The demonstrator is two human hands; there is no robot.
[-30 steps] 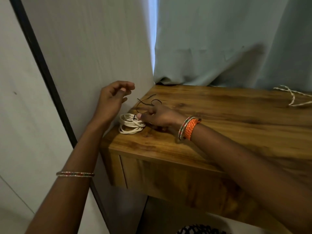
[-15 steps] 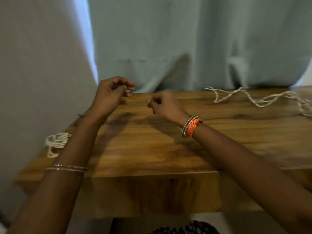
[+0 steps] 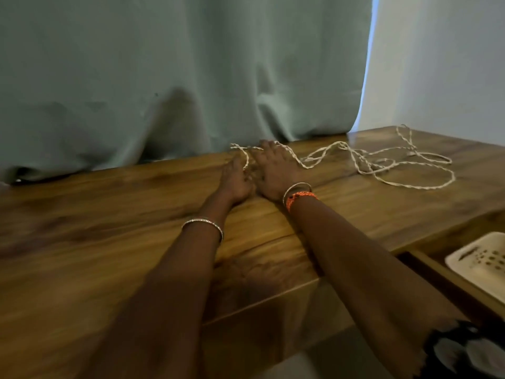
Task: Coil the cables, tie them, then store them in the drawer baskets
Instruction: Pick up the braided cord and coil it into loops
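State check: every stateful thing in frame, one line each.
twisted cable: uncoiled, sprawled loose on the table
left hand: at the cable's end, grip unclear
right hand: on the cable, grip unclear
drawer: open
white basket: in the drawer
curtain: drawn

Domestic room, likely a bedroom or living space. A grey-green fabric curtain point(image 3: 164, 72) fills the upper left and centre of the frame, hanging down onto the back edge of a wood-grain table point(image 3: 82, 242). Daylight shows in a thin strip along the curtain's right edge, with a plain pale wall point(image 3: 442, 64) at upper right. At lower right, an open drawer point(image 3: 426, 266) in the table front holds a white perforated plastic basket point(image 3: 481, 258). Household furnishing throughout.
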